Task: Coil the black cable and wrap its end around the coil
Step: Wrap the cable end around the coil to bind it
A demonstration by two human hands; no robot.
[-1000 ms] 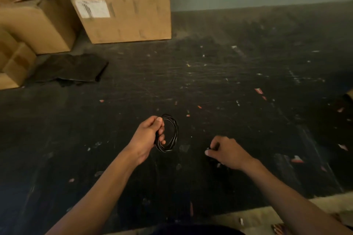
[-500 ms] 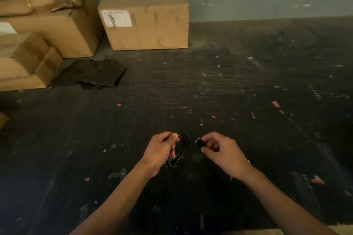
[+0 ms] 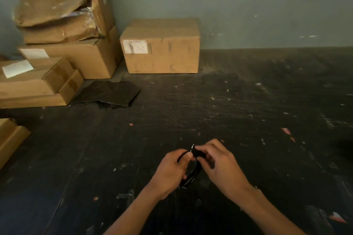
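Observation:
The black cable (image 3: 192, 176) is wound into a small coil held upright between both hands above the dark table. My left hand (image 3: 170, 172) grips the coil's left side, thumb on top. My right hand (image 3: 219, 166) pinches the cable's end, a black plug (image 3: 197, 152), at the top of the coil, right beside my left thumb. Much of the coil is hidden behind my fingers; only its lower arc shows between the palms.
The dark scratched table (image 3: 248, 110) spreads all around. Cardboard boxes (image 3: 160, 46) stand at the back centre and stacked at the back left (image 3: 63, 30), with another box edge at the left (image 3: 9, 137). A folded black sheet (image 3: 108, 93) lies near them.
My right hand has come left from the table with the cable's end and now meets my left hand at the top of the coil. The camera has tilted up.

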